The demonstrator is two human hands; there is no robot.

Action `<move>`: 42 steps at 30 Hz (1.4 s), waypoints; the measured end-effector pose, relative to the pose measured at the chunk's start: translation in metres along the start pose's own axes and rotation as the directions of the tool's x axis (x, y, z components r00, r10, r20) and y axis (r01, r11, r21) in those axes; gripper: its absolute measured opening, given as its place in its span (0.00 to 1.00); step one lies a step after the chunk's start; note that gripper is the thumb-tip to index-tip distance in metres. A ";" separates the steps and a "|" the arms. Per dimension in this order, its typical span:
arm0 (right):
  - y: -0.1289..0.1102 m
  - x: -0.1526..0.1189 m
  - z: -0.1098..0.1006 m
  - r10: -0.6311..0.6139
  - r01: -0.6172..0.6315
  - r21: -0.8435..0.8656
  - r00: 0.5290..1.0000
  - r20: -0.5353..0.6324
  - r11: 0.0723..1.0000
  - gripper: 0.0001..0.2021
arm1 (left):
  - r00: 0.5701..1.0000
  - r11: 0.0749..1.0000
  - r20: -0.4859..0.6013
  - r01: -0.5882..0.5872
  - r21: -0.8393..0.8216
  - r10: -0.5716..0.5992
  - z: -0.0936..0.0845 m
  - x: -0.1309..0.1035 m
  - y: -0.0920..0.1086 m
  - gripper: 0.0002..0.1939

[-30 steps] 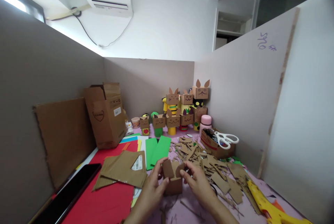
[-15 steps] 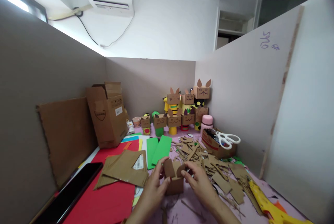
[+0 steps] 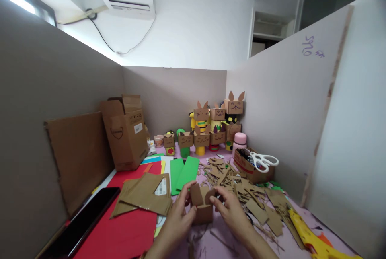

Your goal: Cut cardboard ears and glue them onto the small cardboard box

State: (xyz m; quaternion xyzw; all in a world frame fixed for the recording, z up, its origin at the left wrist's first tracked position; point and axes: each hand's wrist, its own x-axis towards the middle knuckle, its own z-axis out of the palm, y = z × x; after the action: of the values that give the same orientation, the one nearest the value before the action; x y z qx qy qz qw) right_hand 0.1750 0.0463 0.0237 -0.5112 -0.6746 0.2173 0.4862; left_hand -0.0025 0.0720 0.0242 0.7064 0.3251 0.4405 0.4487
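A small brown cardboard box (image 3: 202,214) with raised flaps is at the bottom centre, just above the pink table surface. My left hand (image 3: 181,214) grips its left side, thumb on the near face and fingers behind the left flap. On the other side, my right hand (image 3: 230,210) pinches a rounded cardboard piece (image 3: 210,196) at the box's top right edge. Whether that piece is joined to the box cannot be made out. Green sheets (image 3: 187,173) lie just beyond the box.
Cardboard scraps (image 3: 256,210) cover the right side, with a yellow glue gun (image 3: 310,237) near the front. White scissors (image 3: 263,161) rest on an open box (image 3: 250,170). Left are a phone (image 3: 87,218), red paper (image 3: 120,235) and a tall carton (image 3: 128,138). Cardboard animal figures (image 3: 201,138) stand behind.
The view has shifted very slightly. Both hands keep the same hold on the box and the rounded piece.
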 end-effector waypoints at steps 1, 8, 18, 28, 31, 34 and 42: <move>0.000 0.000 0.000 -0.001 0.001 0.001 1.000 0.001 1.000 0.08 | 1.000 1.000 0.016 0.006 0.001 -0.006 0.000 0.000 0.002 0.30; 0.002 -0.001 0.000 0.002 -0.002 -0.009 1.000 -0.003 1.000 0.08 | 0.999 1.000 0.046 0.017 -0.003 -0.017 0.002 0.001 0.008 0.32; 0.002 0.000 0.001 0.008 -0.009 -0.008 1.000 -0.020 1.000 0.07 | 0.999 1.000 0.029 0.026 -0.018 -0.025 0.003 0.001 0.008 0.31; 0.003 0.001 0.002 0.004 -0.003 0.023 1.000 -0.012 1.000 0.07 | 0.999 0.999 0.030 0.017 -0.031 -0.016 0.002 0.000 0.007 0.31; 0.003 0.001 0.002 0.001 -0.001 0.032 1.000 -0.010 0.999 0.07 | 0.999 0.999 0.024 0.032 -0.004 -0.032 0.001 0.000 0.007 0.32; 0.003 0.001 0.002 0.000 0.000 0.048 1.000 -0.016 0.999 0.07 | 0.999 0.999 0.016 0.040 0.020 -0.041 0.000 0.001 0.003 0.31; 0.002 0.001 0.003 0.019 -0.015 0.111 0.999 -0.038 0.994 0.08 | 0.995 1.000 -0.095 0.014 -0.021 -0.016 -0.001 0.001 -0.010 0.21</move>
State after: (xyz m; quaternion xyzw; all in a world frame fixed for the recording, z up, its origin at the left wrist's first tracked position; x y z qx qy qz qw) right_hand 0.1728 0.0487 0.0213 -0.4932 -0.6476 0.2486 0.5249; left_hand -0.0033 0.0771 0.0157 0.6777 0.3468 0.4735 0.4431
